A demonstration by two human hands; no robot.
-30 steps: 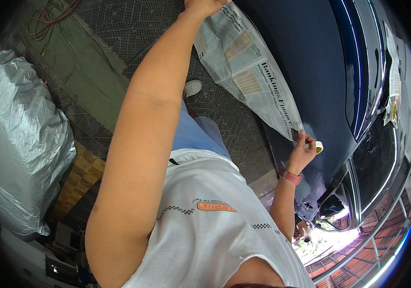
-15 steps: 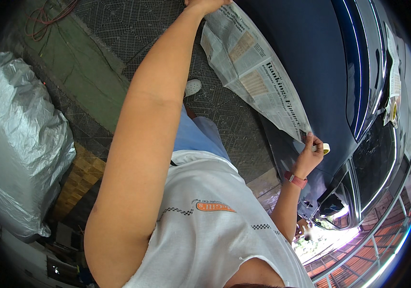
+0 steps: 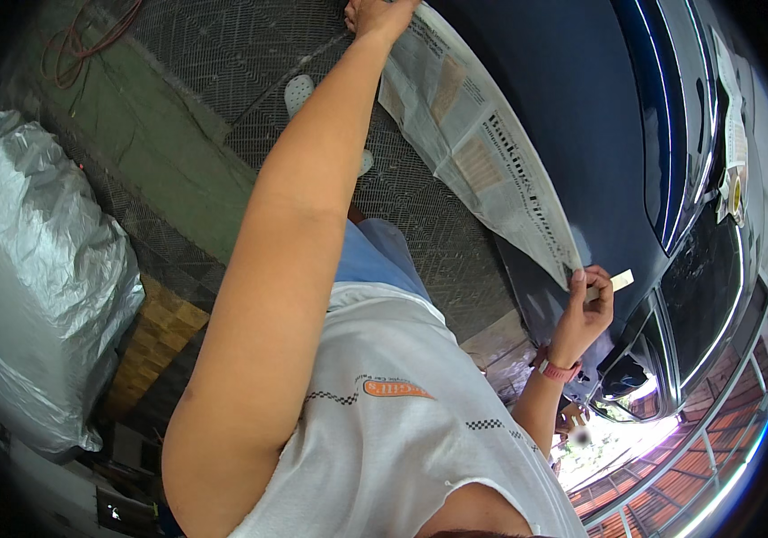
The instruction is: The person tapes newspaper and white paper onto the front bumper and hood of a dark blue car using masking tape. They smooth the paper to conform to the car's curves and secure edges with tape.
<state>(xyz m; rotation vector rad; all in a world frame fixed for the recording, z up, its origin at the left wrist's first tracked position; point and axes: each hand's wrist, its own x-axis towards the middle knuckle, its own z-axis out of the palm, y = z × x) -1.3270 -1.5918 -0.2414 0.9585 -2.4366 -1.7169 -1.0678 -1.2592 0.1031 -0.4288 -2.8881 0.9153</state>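
Note:
A long sheet of newspaper (image 3: 491,161) stretches along the side of a dark blue car (image 3: 563,99), its outer edge against the painted panel. At the top of the view my left hand (image 3: 382,16) is closed at the sheet's far end, with its fingertips partly cut off. My right hand (image 3: 584,318), with a red band on its wrist, pinches the near corner of the newspaper. A pale roll of masking tape (image 3: 621,281) sticks out beyond the fingers of that hand. The paper's inner side hangs loose and creased over the floor.
On the left stands a large shape under a crinkled silver cover (image 3: 52,287). A red hose or cord (image 3: 70,45) lies on a green mat (image 3: 160,148). More newspaper (image 3: 732,134) with a tape roll rests on the car's far side. The mirror (image 3: 630,377) juts out near my right forearm.
My right hand has shifted slightly nearer to me with the newspaper corner, and the tape roll has turned. My left hand has come slightly further into view. A white clog now shows left of my arm.

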